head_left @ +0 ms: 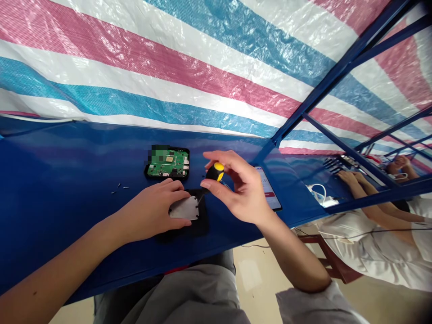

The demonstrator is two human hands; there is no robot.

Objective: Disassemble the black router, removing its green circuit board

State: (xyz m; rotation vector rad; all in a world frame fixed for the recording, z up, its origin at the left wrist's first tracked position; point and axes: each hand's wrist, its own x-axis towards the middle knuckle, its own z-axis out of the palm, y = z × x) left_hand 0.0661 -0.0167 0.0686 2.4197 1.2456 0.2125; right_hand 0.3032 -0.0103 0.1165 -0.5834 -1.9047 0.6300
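My right hand [241, 186] pinches a short yellow and black screwdriver [216, 172] by its handle between thumb and fingers. Its dark shaft slants down towards the right edge of a silver rectangular metal plate [185, 209]; I cannot tell whether the tip touches it. My left hand [158, 204] grips that plate from the left, fingers along its far side and thumb along its near side. Under the plate lies a black pad [202, 223], partly covered by my left hand. Just beyond my hands sits a green circuit board [164, 163] in an open black case [188, 170].
Several small screws [119, 186] lie loose on the blue table [60, 193], left of the case. To the right are a lit phone [270, 189] and a white power strip [324, 198]. Behind a blue metal frame [351, 171], another person's arms [367, 193] rest at the neighbouring bench.
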